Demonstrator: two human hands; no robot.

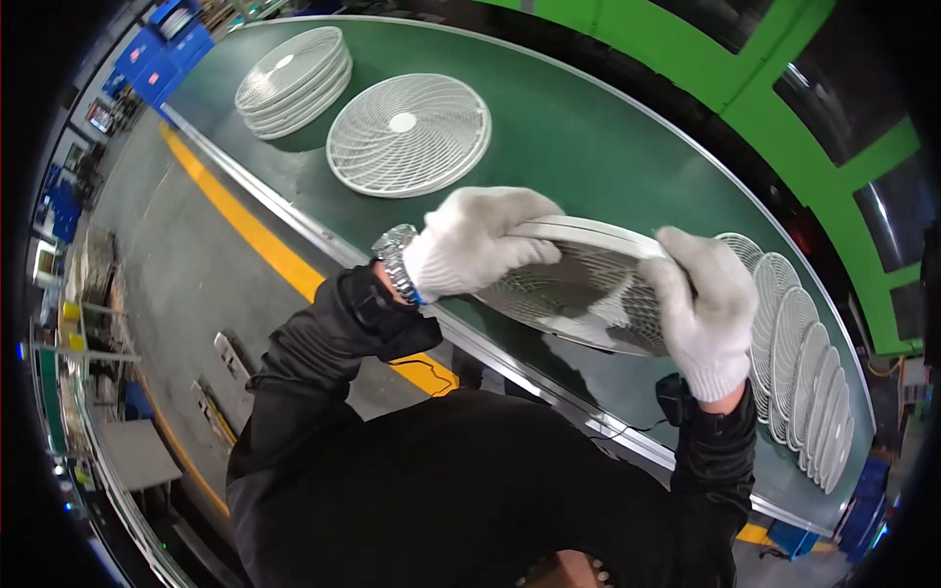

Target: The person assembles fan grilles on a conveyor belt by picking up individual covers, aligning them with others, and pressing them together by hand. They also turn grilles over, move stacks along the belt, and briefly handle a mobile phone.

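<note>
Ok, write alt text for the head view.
Gloved left hand and right hand hold a round white grille over a green table. At left are a grille stack and another grille; at right, overlapping grilles.

Green table (549,127): beneath both hands and extending beyond them. Metal rail (274,201) along its near edge, running left of and under the left hand (480,240). Grey floor (196,284) to the left of that hand; yellow line (230,225) on it, roughly parallel to the rail. Two narrow objects (233,358) on the floor, left of and nearer the body than the left hand; kind unclear. Grey board (137,453) farther left. Blue crates (157,64) far ahead-left of the left hand, piled. Green machine frame (667,59) with dark panels (833,113): across the table, ahead and right of the right hand (706,304).
</note>
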